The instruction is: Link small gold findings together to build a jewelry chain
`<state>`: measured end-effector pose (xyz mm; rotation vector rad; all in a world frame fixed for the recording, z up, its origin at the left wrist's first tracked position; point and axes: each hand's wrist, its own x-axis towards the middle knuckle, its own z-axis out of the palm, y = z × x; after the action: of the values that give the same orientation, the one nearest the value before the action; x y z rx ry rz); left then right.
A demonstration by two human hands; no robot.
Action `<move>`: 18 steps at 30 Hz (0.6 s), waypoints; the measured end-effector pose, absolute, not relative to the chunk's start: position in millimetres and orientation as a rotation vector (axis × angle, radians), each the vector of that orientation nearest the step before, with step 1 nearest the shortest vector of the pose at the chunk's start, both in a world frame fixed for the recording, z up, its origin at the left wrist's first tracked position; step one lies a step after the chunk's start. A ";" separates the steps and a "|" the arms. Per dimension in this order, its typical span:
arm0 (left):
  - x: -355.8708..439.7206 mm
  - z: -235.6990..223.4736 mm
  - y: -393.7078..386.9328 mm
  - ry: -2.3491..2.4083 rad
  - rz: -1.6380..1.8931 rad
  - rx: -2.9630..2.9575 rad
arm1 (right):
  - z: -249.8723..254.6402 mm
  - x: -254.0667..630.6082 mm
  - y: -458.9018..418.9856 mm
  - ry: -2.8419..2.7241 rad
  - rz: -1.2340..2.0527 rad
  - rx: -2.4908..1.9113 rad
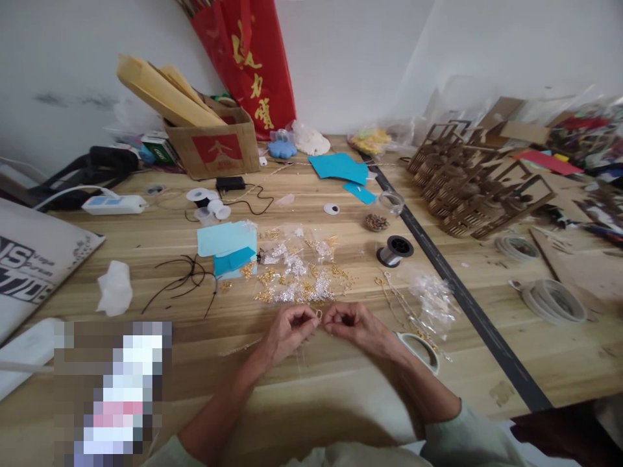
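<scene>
My left hand [291, 329] and my right hand [351, 322] meet over the wooden table [311, 395], fingertips almost touching. Both are pinched closed on a tiny gold ring [319, 314] held between them. Just beyond my fingers lies a spread of small clear bags with gold and silver jewellery findings [296, 269]. A thin gold chain [402, 305] lies to the right of my right hand, beside a crumpled clear bag [431, 295].
A wire spool [394, 250], a bead jar [377, 222], blue paper sheets [228, 246], black cords [187, 275] and a tissue [114, 287] lie around. A cardboard box [214, 139], red bag [250, 61] and wooden laser-cut frames [479, 188] stand farther back. Tape rolls [552, 299] lie right.
</scene>
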<state>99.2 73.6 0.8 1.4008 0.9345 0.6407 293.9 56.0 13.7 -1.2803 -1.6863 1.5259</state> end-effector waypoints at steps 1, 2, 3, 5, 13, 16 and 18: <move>98.8 -1.1 74.5 0.940 0.658 1.410 | 12.9 295.4 56.5 -1.698 1.522 -1.278; 98.2 -3.1 75.6 0.948 0.678 1.421 | 12.0 297.1 57.1 -1.714 1.518 -1.275; 97.5 -5.0 76.7 0.960 0.699 1.433 | 10.9 298.8 57.8 -1.733 1.513 -1.272; 96.3 -7.8 78.6 0.999 0.734 1.476 | 8.2 302.3 59.1 -1.779 1.489 -1.280; 96.4 -9.1 76.4 1.133 0.797 2.001 | 2.0 308.4 60.6 -1.957 1.303 -1.368; 97.3 -10.3 74.4 1.081 0.854 2.300 | 2.8 309.6 61.0 -1.979 1.296 -1.388; 98.1 -11.0 72.8 1.054 0.860 2.398 | 3.9 310.7 61.9 -1.987 1.307 -1.398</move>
<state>98.1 72.8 -11.0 2.3985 1.0541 0.8604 310.7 61.9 3.9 -1.3978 -1.9869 1.3068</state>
